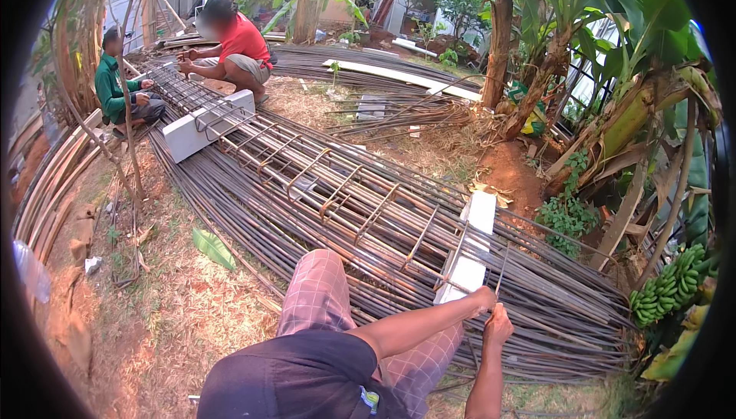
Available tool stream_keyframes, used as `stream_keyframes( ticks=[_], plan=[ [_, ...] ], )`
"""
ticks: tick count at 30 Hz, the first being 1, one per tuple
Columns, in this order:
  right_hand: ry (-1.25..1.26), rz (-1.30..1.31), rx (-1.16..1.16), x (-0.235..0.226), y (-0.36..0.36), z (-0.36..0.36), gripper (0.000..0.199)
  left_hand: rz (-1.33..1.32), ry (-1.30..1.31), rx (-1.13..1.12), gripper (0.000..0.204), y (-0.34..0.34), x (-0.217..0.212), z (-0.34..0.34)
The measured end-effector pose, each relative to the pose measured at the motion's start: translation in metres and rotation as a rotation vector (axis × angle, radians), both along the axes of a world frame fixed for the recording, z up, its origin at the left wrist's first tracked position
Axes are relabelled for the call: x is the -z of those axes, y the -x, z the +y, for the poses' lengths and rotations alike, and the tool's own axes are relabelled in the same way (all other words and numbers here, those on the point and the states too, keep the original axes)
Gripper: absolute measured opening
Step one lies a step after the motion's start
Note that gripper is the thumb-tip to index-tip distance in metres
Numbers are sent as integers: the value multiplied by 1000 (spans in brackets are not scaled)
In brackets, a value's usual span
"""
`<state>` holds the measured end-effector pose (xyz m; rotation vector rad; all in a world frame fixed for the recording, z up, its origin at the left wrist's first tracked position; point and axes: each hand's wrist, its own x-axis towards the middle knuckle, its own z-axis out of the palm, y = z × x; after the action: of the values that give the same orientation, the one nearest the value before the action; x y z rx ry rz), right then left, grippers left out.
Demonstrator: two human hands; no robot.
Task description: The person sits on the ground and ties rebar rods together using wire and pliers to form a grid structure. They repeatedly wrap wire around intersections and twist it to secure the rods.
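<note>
At the near right end of a long rebar cage [368, 204], my left hand [482, 301] and my right hand [498, 325] are close together, both closed. A thin metal wire [503, 272] stands up from between them and looks gripped in both; its lower part is hidden by my fingers. Just left of my hands, a white block [473, 227] lies under the cage end. Long steel bars [567, 296] spread beneath my hands. The cage has square stirrups [337, 197] set along its length.
A second white block [208, 124] props the cage's far part. Two people, one in a red shirt [249, 36] and one in green [113, 85], squat at its far end. Banana plants [567, 36] and a green banana bunch [671, 287] stand right. Timber planks [57, 181] lie left.
</note>
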<state>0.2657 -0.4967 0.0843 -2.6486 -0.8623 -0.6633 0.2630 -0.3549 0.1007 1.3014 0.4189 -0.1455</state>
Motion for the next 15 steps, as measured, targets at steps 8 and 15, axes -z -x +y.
stream_keyframes(
  ticks=[8, 15],
  plan=[
    [99, 28, 140, 9, -13, -4, 25, -189, 19, 212, 45, 22, -53, 1],
    [-1109, 1292, 331, 31, -34, 18, 30, -231, 102, 47, 28, 52, -45, 36]
  ],
)
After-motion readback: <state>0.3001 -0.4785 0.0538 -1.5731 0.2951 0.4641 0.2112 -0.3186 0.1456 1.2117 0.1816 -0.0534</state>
